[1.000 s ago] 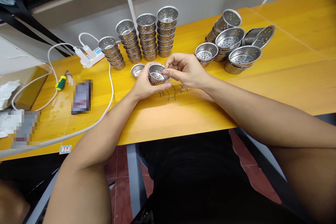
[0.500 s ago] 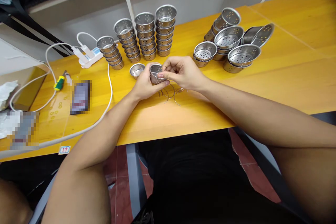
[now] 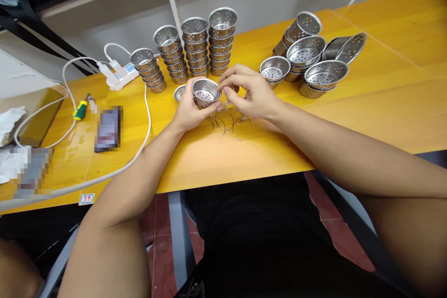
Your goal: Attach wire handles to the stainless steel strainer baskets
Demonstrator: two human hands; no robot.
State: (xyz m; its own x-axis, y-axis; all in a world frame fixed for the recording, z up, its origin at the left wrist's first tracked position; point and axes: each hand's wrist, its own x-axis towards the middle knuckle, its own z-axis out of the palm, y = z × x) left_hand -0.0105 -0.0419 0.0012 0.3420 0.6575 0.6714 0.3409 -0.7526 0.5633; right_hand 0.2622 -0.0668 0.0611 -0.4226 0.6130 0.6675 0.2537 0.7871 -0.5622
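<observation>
My left hand (image 3: pixel 190 107) is wrapped around a small perforated metal cup (image 3: pixel 206 95), thumb along its near side, its open top tilted toward me. At the cup's right rim is my right hand (image 3: pixel 249 91), thumb and forefinger drawn together; whatever they pinch is too small to make out. Several thin curved metal wires (image 3: pixel 228 123) lie on the table just below the hands. Behind my left hand, another perforated cup (image 3: pixel 179 93) is partly hidden.
Stacks of perforated cups (image 3: pixel 194 46) stand at the back left. More cups (image 3: pixel 326 74) sit in leaning stacks on the right. To the left are a white power strip (image 3: pixel 122 77) with cables, a green-and-yellow screwdriver (image 3: pixel 80 110) and a blurred phone (image 3: pixel 108 129).
The held cup has tipped so that its inside faces me more. My right hand has drawn back slightly to the right, its thumb now outside the cup's rim.
</observation>
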